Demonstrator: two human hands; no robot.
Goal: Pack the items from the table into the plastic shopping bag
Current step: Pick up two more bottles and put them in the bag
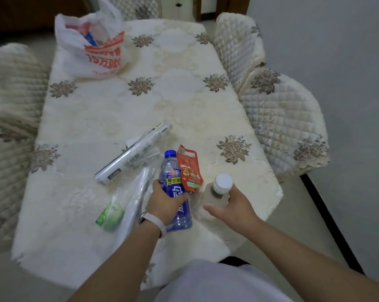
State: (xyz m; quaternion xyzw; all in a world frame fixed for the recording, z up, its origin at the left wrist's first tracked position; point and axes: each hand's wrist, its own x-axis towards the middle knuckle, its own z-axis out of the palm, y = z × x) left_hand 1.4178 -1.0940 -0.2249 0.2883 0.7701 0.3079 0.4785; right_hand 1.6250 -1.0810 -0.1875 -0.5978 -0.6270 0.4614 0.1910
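The blue drink bottle [172, 171] is gripped by the left hand [164, 203], fingers curled round its label. A red sachet [189, 171] lies just beyond those fingertips, against the bottle. A white-capped bottle [219, 189] is clasped in the curled fingers of the right hand [234, 209]. The plastic shopping bag [92, 49] stands well beyond both hands, on the table [97, 110].

Open cloth runs across the middle of the table [162, 101] to the shopping bag [90, 46] at eleven o'clock. A long roll [134, 153] lies slantwise across that path. At six o'clock a blue bottle [170, 171], white-capped bottle [214, 196], red pouch [189, 168] and green packet [111, 214] crowd the near edge.
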